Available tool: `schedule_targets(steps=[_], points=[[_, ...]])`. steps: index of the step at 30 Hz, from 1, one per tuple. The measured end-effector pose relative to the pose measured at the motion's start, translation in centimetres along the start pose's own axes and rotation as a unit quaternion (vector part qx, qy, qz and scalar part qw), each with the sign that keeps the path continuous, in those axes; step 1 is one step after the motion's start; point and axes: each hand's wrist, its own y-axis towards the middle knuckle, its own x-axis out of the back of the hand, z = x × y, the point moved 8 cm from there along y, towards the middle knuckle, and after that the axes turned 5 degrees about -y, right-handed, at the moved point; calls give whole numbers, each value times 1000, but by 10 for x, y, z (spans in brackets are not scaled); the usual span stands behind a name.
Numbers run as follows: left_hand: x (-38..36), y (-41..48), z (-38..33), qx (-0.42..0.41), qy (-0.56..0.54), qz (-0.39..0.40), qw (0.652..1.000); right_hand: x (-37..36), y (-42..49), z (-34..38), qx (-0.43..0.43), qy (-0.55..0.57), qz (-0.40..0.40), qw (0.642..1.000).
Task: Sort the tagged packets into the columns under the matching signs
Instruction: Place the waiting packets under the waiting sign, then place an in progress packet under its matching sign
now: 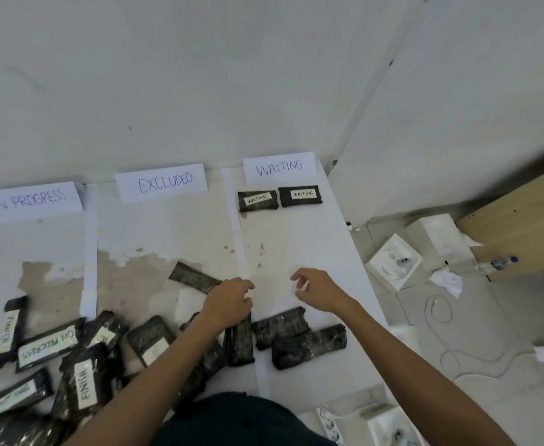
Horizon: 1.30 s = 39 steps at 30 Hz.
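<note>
White work surface point(296, 246) fills the middle of the frame. Unsorted pile of black tagged packets point(87, 381) at lower left, with FINISH and ON PROGRESS tags readable.

Signs along the far edge:
- ON PROGRESS sign point(27, 202), left
- EXCLUDED sign point(163, 183), centre
- WAITING sign point(279, 168), right

Two loose packets point(309, 346) lie lower centre, touching, no tag visible. Another packet point(193, 278) lies tilted in the EXCLUDED column.

Left hand point(229, 304) is curled over the top end of an upright packet point(240, 342); can't tell if it grips. Right hand point(319, 291) hovers in the WAITING column, fingers loosely spread, holding nothing.

Two WAITING-tagged packets point(257, 201) sit side by side just under the WAITING sign.
</note>
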Motion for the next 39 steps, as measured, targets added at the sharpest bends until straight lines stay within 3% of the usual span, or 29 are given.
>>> schedule_targets(steps=[4,8,10,13,14,16,17,20,25,30,33,39], points=[[-23,-30,5,-7,-6,-11,1000,-52,-30,17,75,-222,69,970],[-38,-49,11,-17,-41,-20,999,-72,-40,25,89,-293,61,950],[-41,-57,16,1,-99,-35,994,-67,-43,34,107,-266,30,957],[-31,-74,21,100,-257,-80,958,-42,-58,54,178,-192,-109,959],[-31,-80,22,157,-360,-65,918,-35,-65,61,205,-181,-158,949],[-40,-90,11,226,-563,8,795,-27,-82,78,253,-186,-231,921],[-39,-91,6,221,-605,23,764,-26,-88,84,270,-188,-255,909],[-22,-93,5,177,-615,-22,768,-24,-95,92,274,-181,-279,902],[-4,-96,14,153,-576,-60,801,-22,-94,87,197,-131,-213,948],[4,-100,25,153,-578,-79,798,-25,-91,96,188,-90,-166,964],[7,-103,27,148,-609,-95,773,-28,-92,102,158,-38,-183,969],[8,-115,40,187,-699,-174,668,-40,-97,125,122,106,-135,978]])
